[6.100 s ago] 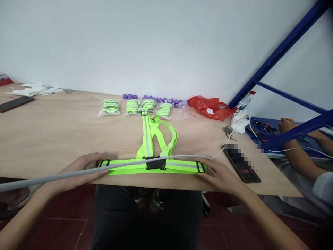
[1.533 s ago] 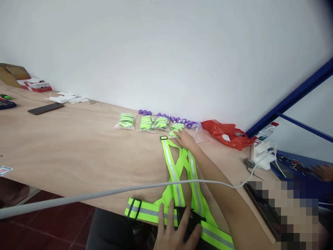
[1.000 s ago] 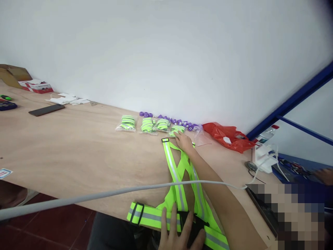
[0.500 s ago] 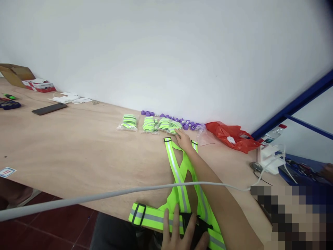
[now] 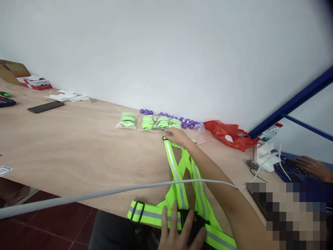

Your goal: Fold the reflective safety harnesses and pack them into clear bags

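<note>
Pale plywood tabletop [image 5: 78, 146] runs along a blank white wall, and everything here is placed against the neon-yellow reflective strap harness [image 5: 182, 180] lying on it near the front edge.

Head view: the left hand [image 5: 179, 231] lies flat on the harness's waist band at the black plastic buckle [image 5: 191, 224], fingers spread and pressing down rather than gripping. The right hand [image 5: 178, 136] reaches to the far end of the crossed shoulder straps, fingers laid loosely over the strap tips; whether they pinch the webbing cannot quite be told from this angle. Just beyond that end sit four clear bags of folded neon straps [image 5: 149, 122], with a row of small purple plastic pieces [image 5: 166, 114] behind them against the wall. A crumpled red plastic bag [image 5: 229, 133] lies to the harness's right. A white cable [image 5: 104, 192] crosses over the harness.

Smoothing these straps well would seem to call for keeping the buckle pinned while the far hand draws the webbing straight and untwisted.

Further right of the harness, another person's hand [image 5: 310, 166] works separately.
</note>
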`<state>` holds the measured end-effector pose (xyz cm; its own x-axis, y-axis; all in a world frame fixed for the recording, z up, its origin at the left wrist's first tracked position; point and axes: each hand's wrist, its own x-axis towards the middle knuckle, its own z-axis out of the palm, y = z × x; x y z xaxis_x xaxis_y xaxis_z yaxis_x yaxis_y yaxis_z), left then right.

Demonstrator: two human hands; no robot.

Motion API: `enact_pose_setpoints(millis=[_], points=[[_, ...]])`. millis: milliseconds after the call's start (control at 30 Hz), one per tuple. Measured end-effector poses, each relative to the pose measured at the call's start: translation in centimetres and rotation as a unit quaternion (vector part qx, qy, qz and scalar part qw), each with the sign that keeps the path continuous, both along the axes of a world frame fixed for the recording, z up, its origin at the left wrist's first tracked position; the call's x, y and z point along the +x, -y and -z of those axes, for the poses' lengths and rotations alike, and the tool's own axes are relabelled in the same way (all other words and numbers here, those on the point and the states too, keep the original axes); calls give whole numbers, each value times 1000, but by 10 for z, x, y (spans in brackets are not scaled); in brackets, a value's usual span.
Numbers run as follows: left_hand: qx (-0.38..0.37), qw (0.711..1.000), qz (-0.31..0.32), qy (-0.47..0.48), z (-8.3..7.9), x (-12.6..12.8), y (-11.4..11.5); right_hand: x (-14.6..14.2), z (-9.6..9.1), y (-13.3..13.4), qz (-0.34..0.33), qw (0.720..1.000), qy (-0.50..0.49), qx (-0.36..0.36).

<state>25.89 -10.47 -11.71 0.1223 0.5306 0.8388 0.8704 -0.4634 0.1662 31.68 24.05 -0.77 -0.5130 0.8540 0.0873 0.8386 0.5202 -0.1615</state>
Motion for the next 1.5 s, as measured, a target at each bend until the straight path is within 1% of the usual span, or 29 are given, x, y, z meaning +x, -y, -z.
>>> enact_pose_setpoints(millis=[100, 233, 333, 467, 567, 667, 733, 833, 1033, 1167, 1300, 1367, 1433, 1500], points=[[-14, 999, 8, -50, 1, -6, 2, -7, 3, 3, -49, 997, 38, -40], [-26, 998, 6, -56, 1, -10, 4, -10, 2, 1, -54, 996, 62, -38], [-38, 997, 9, -73, 0, -11, 5, -8, -6, 1, -50, 997, 61, -23], [-29, 998, 26, -43, -3, -14, 3, 1, -23, 1, -46, 998, 43, 1], [-32, 997, 41, -48, -6, -17, 3, 11, -34, -3, -29, 999, 35, 12], [-38, 997, 34, -50, -5, -17, 4, 19, -39, -7, -5, 999, 37, 15], [-42, 997, 25, -51, -3, -15, 6, 24, -39, -8, 13, 999, 41, 13], [-45, 996, 13, -70, -1, -14, 7, 31, -33, -7, 43, 998, 50, 5], [-54, 996, 14, -75, 1, -16, 8, 47, -19, -3, 89, 994, 56, -11], [-81, 992, 13, -92, 2, -17, 12, 55, -19, -2, 80, 996, 26, -9], [-131, 980, 16, -148, -2, -28, 14, 54, -26, 0, 59, 998, -17, 6], [-136, 974, 44, -177, -10, -37, 12, 53, -30, 1, 53, 998, -36, 13], [-140, 965, 97, -199, -19, -47, 7, 51, -32, 3, 48, 997, -55, 17], [-173, 952, 144, -208, -28, -55, 3, 51, -32, 4, 44, 996, -76, 16]])
